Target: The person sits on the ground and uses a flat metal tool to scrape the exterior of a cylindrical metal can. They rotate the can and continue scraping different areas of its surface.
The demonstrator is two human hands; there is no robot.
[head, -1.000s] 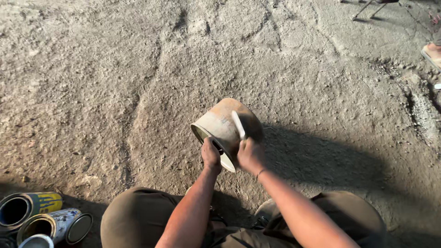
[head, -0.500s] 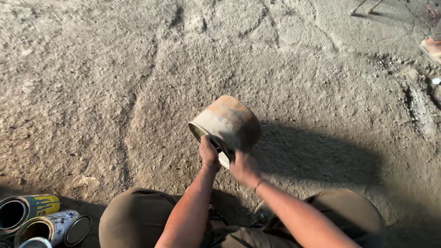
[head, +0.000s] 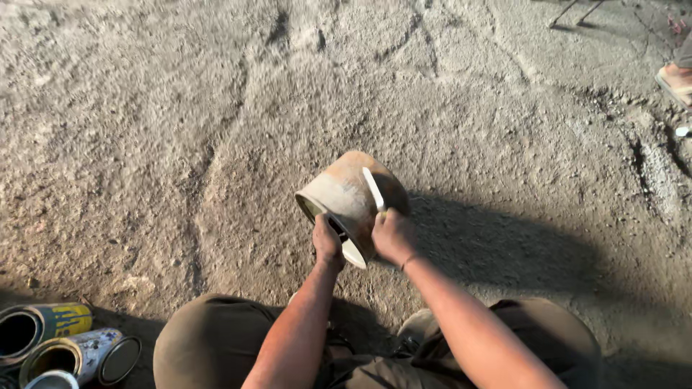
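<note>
Left hand (head: 328, 241) is clamped on the near rim of a rusty old tin can (head: 349, 198), thumb hooked over the edge and fingers curled round the lip, so it's properly gripping and not just resting there. Right hand (head: 393, 236) is closed in a fist around a pale flat blade (head: 373, 189), some kind of scraper or knife, can't tell which, and the blade lies flat against the outside wall of the can, pointing up and away from the person. The can is tipped on its side with the open mouth facing back toward the person, held just above the ground (head: 180, 130) out in front of the knees (head: 209, 338). Its skin is a mix of grey and orange rust, with a lighter ring around the mouth. The ground under it is rough, gritty concrete or packed dirt, cracked all over, and the can and arms throw a long shadow (head: 504, 245) off to the right. Down in the bottom left corner there's a little cluster of paint tins (head: 54, 338) lying on their sides, one yellow and dark, one whitish with splatter, well apart from the hands. Far top right, somebody else's sandalled foot (head: 676, 78) pokes into view.
</note>
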